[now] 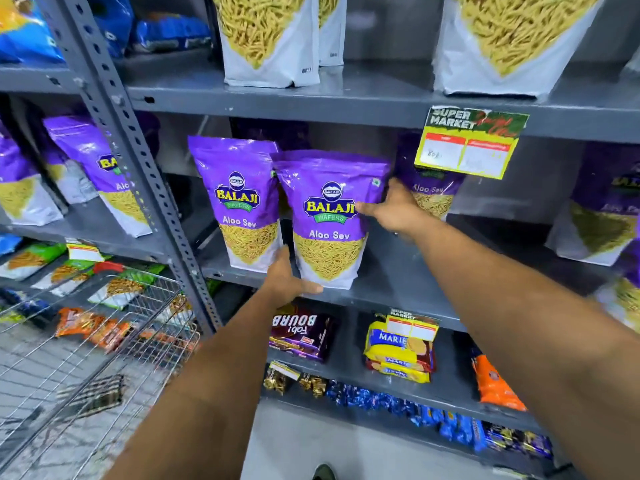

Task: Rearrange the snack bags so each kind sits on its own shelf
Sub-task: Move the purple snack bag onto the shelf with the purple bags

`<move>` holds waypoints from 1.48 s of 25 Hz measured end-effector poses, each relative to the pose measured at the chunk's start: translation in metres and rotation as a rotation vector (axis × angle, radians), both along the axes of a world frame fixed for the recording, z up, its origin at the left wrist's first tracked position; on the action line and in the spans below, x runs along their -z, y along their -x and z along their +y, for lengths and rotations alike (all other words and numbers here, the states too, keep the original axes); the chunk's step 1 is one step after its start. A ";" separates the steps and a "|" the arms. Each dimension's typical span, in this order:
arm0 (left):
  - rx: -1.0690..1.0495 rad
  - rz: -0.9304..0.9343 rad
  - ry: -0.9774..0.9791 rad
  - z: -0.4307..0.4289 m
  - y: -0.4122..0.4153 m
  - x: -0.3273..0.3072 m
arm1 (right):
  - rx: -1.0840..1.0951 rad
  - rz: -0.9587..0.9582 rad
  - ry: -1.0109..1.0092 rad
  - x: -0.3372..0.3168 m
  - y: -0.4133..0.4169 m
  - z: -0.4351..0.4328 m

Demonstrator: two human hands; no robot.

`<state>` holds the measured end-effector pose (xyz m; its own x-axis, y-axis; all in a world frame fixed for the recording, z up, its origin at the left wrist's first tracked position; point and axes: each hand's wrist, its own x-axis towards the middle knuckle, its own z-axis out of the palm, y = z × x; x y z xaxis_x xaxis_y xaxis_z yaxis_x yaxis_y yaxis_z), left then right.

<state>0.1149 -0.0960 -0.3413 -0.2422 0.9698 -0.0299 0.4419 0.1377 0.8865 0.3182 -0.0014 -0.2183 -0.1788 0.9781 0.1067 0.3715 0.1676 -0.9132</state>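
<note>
We grip a purple Aloo Sev bag at the middle shelf's front edge, left hand under its base, right hand steadying its side; we should seat it upright beside its twin.

Shelving: grey painted metal, matt, with a perforated upright. Aloo Sev bag at centre — glossy purple plastic film, light glare on its top, white lower panel. Price tag at right: printed paper, slightly sheened. Trolley at near left — bright bare wire metal. Biscuit packs on the lower shelf: shiny plastic wrap.
</note>
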 end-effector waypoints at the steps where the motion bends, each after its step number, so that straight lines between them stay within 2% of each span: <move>1: -0.006 -0.038 -0.013 0.011 0.000 0.004 | 0.005 0.071 0.028 0.004 0.006 0.008; 6: -0.065 -0.051 0.007 0.036 -0.001 0.011 | -0.090 0.304 0.098 0.014 0.018 0.027; 11: -0.040 -0.121 0.011 0.022 -0.023 0.011 | 0.060 0.330 0.039 0.019 -0.002 0.020; 14: 0.009 -0.097 -0.010 0.012 -0.048 0.014 | 0.127 0.366 0.043 0.018 -0.029 0.008; 17: 0.040 -0.106 0.010 0.016 -0.058 0.020 | 0.122 0.428 0.035 0.022 -0.045 0.004; 22: 0.007 -0.085 0.038 0.024 -0.071 0.025 | 0.078 0.392 0.071 0.020 -0.057 0.001; 24: 0.217 -0.051 0.021 0.052 -0.141 0.023 | 0.283 0.395 0.021 0.014 -0.134 0.001; 25: 0.226 -0.032 0.015 0.050 -0.145 0.024 | 0.290 0.402 0.017 0.015 -0.138 0.001; 34: 0.172 -0.026 -0.020 0.053 -0.165 0.030 | 0.225 0.404 0.001 0.021 -0.153 0.003; 37: 0.156 -0.017 -0.042 0.050 -0.168 0.029 | 0.162 0.404 0.056 0.026 -0.161 0.001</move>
